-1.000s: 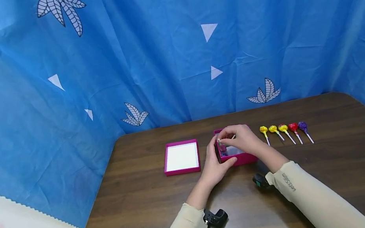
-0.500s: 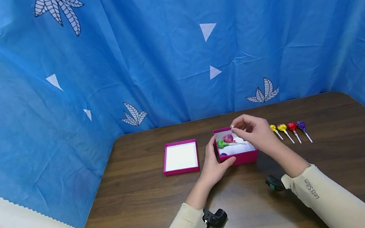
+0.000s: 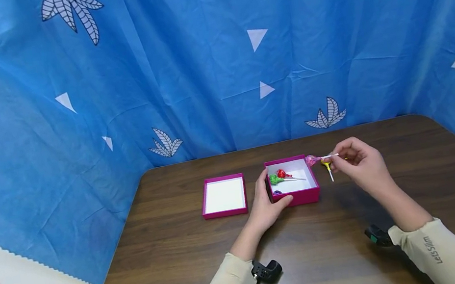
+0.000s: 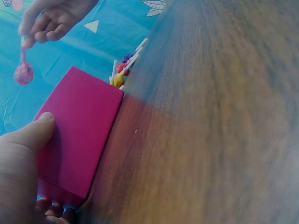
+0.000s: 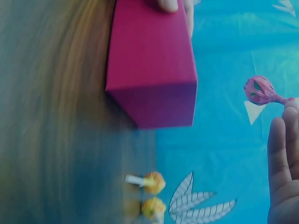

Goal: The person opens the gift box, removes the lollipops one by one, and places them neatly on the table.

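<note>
My right hand (image 3: 362, 168) pinches a pink lollipop (image 3: 311, 160) by its white stick. The candy end hangs in the air by the right rim of a magenta box (image 3: 305, 196). Round the box's left side, my left hand (image 3: 262, 210) holds it, thumb on the front wall (image 4: 77, 140) and fingers along the left. Inside lie a green lollipop (image 3: 275, 179), a red lollipop (image 3: 282, 173) and, partly hidden by the front wall, a purple one (image 3: 277, 192). A yellow lollipop (image 3: 329, 168) shows on the table just beneath the right hand.
Left of the box lies its shallow magenta lid (image 3: 225, 214), white inside up. More lollipops lie on the table to the right, covered by the right hand in the head view; the left wrist view shows a red one (image 4: 122, 67) among them. A blue curtain (image 3: 198, 67) hangs behind the wooden table (image 3: 315, 247).
My right hand has lifted the pink lollipop out of the box and carried it to the right, over the row on the table. My left hand has kept its hold on the box.
</note>
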A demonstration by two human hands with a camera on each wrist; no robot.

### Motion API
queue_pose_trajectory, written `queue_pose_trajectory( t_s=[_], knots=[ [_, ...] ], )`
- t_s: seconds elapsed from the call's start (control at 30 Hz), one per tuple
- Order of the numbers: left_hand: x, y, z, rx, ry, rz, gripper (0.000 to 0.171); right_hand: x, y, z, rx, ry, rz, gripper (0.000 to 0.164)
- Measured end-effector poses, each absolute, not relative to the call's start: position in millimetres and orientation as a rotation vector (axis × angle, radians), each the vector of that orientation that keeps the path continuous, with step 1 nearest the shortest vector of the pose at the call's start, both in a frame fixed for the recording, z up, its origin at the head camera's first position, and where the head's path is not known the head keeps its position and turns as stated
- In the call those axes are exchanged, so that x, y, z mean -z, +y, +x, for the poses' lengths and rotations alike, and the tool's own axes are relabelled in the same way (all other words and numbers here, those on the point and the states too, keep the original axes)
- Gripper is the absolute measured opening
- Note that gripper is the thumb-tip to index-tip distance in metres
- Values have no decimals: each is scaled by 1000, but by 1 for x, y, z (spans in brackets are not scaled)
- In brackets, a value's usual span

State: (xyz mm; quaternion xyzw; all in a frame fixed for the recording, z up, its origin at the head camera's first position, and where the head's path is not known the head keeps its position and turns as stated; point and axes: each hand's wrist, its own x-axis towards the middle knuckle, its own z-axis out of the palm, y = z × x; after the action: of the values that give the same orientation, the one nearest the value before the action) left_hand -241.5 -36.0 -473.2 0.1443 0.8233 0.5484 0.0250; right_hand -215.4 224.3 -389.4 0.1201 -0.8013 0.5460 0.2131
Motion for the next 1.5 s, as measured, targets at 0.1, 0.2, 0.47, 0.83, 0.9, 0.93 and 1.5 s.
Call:
queue_pose_trajectory(
  t_s=[0.1,0.2,0.47,0.83,0.9,0.93,1.5],
  knots=[
    [474,-36,-242,-1695,2541,447,96,394,236,-211,-1500,-2200,305,15],
    [474,-36,-241,-1698,2537,443,96,398,245,-205,-1474,-2176,271,14],
    [473,-36,-241,-1691,2538,446,96,411,267,-188,-1325,-2213,117,8],
    [470,-34,-241,-1680,2536,449,96,429,306,-169,-1242,-2343,-153,15],
    [470,-35,-240,-1681,2536,449,96,431,312,-166,-1254,-2362,-187,19],
    [470,-35,-240,-1682,2537,448,96,432,314,-164,-1256,-2377,-201,20],
    [473,-36,-242,-1666,2559,441,95,434,333,-155,-916,-2774,-384,31]
  ],
)
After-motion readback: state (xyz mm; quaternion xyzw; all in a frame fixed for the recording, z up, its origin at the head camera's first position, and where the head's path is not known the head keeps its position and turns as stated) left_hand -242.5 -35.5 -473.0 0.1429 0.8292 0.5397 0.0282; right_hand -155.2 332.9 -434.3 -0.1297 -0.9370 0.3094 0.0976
